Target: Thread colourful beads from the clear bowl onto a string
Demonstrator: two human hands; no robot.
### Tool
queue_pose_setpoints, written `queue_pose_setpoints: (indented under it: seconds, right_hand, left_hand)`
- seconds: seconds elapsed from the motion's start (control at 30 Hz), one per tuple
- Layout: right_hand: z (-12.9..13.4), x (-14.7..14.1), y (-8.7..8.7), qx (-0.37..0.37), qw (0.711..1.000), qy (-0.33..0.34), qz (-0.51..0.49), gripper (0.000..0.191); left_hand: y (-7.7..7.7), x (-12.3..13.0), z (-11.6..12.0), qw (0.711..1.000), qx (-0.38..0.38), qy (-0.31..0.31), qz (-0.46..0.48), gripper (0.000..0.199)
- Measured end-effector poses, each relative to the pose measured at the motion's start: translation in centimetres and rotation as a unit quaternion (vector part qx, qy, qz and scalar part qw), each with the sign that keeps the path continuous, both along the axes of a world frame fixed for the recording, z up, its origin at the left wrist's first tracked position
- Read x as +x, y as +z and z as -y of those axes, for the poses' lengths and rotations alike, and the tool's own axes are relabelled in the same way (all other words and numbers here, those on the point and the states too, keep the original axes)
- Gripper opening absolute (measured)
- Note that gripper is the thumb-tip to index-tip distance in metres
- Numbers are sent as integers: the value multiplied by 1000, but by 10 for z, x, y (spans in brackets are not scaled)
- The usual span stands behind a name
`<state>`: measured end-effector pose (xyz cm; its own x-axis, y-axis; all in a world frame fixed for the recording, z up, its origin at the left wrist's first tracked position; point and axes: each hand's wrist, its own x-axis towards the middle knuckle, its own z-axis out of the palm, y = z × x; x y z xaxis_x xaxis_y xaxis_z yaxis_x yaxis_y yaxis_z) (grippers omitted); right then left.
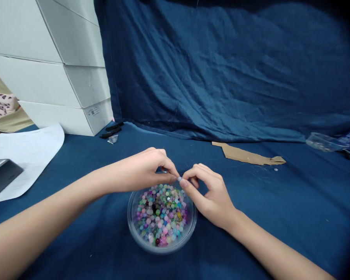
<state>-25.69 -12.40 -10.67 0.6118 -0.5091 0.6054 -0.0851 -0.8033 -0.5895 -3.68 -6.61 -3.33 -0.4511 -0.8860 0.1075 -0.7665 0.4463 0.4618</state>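
Over the far rim of a clear plastic bowl (132, 229), my two hands meet fingertip to fingertip. A small clear bead (179, 179) shows between them, in the pinch of my right hand (210, 190). My left hand (153, 167) is closed in a pinch right beside that bead; what its fingertips hold is too small to make out. Many loose round beads (163, 217) in pink, purple, green, blue and clear tones lie in the bowl below. No thread can be seen distinctly.
White boxes (84, 85) are stacked at the back left, near paper (43, 163) and a dark grey object (2, 177). Behind hangs a blue cloth (221, 70). A torn cardboard strip (245, 155) lies at its foot; a clear container (323, 142) stands far right.
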Motion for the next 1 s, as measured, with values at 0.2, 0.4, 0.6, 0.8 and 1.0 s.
queue_pose_setpoints:
  seconds: [0.2, 0.4, 0.6, 0.8, 1.0]
  right_hand:
    - [5, 1, -4, 98, 994, -34, 18, 15]
    - [16, 5, -13, 191, 978, -32, 77, 10]
    - [13, 4, -4, 201, 975, 5, 90, 10]
    - [8, 2, 3, 257, 958, 47, 122, 14]
    - [10, 0, 4, 242, 963, 37, 116, 14]
  left_hand:
    - [-13, -15, 5, 993, -95, 67, -14, 16]
    - [-23, -31, 9, 974, -188, 113, -47, 17]
    - [-19, -31, 7, 951, -281, 86, -100, 12]
    - [-13, -31, 3, 930, -347, 38, -117, 11]
    - [-3, -28, -3, 936, -333, 63, -97, 15]
